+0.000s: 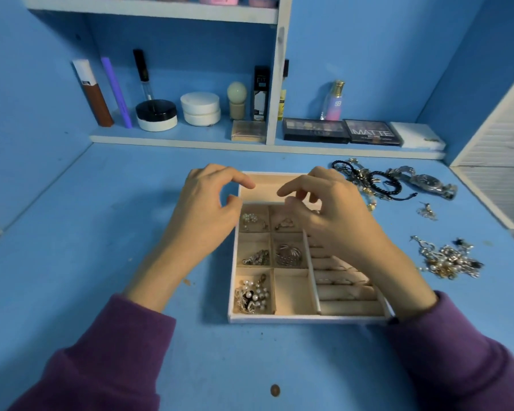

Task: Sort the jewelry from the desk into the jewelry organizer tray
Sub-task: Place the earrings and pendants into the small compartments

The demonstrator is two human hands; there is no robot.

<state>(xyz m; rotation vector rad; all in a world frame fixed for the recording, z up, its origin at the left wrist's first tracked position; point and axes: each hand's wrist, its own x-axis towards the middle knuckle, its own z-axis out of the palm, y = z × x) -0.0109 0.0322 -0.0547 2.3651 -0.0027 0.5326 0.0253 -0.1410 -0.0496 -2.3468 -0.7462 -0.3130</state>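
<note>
A beige jewelry organizer tray [293,318] lies in the middle of the blue desk. Several of its small left compartments hold pieces: pearl earrings [251,295], a round brooch [288,254], small clusters [255,258]. My left hand [204,215] hovers over the tray's upper left edge, fingers curled and apart, nothing in it. Over the upper middle compartments, my right hand [330,215] has thumb and fingers pinched close; whether a small piece sits between them I cannot see. It hides part of the ring rolls on the right. Loose jewelry lies to the right: bracelets [368,180], a wristwatch [428,183], an earring pile [448,259].
A low shelf at the back carries cosmetic jars [156,115], bottles, a perfume [334,100] and eyeshadow palettes [371,132]. A single small earring [427,209] lies between the watch and the pile. A brown coin-like spot [275,390] sits near the desk's front. A white louvred panel stands at right.
</note>
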